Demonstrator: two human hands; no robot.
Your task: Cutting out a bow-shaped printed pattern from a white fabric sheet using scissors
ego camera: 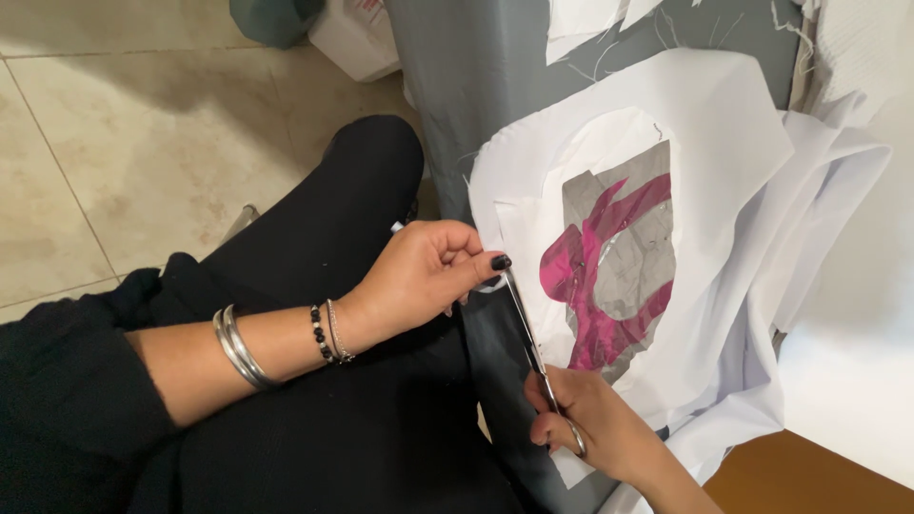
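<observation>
My left hand point(426, 274) pinches the near edge of a white fabric piece point(724, 124) between thumb and fingers; the wrist wears bracelets and bangles. My right hand point(590, 419) grips the handles of a pair of metal scissors point(529, 335), whose blades run along the white fabric's left edge up toward my left thumb. In the middle of the white fabric sits a grey patch with a shiny magenta shape point(609, 276). Grey fabric point(486, 67) lies underneath everything.
My legs in black trousers point(314, 257) are under the left arm. Beige floor tiles point(143, 143) spread to the left. More white cloth point(838, 171) is bunched at the right, and a brown surface point(809, 481) shows at the bottom right.
</observation>
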